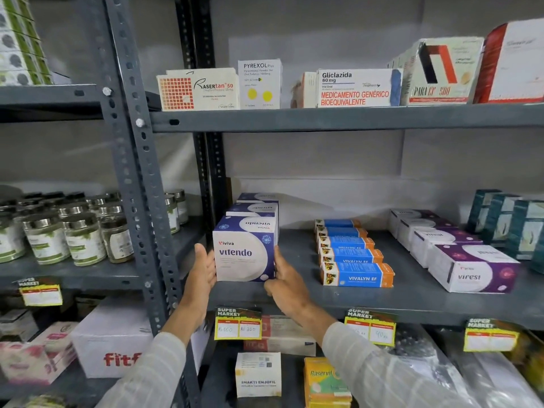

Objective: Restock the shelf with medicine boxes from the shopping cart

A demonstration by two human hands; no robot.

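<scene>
A blue and white Vitendo box [244,254] stands at the front of a row of like boxes [254,207] on the left end of the middle shelf [412,301]. My left hand [203,270] presses flat against its left side. My right hand [284,279] grips its right side and lower corner. The box rests on the shelf board between both palms. The shopping cart is out of view.
To the right on the same shelf lie rows of blue Vivalyn EF boxes [354,273], purple Viresi boxes [471,269] and teal boxes [506,222]. A grey slotted upright [138,178] stands just left of my hands. Jars [82,240] fill the neighbouring shelf. Price tags [238,325] hang below.
</scene>
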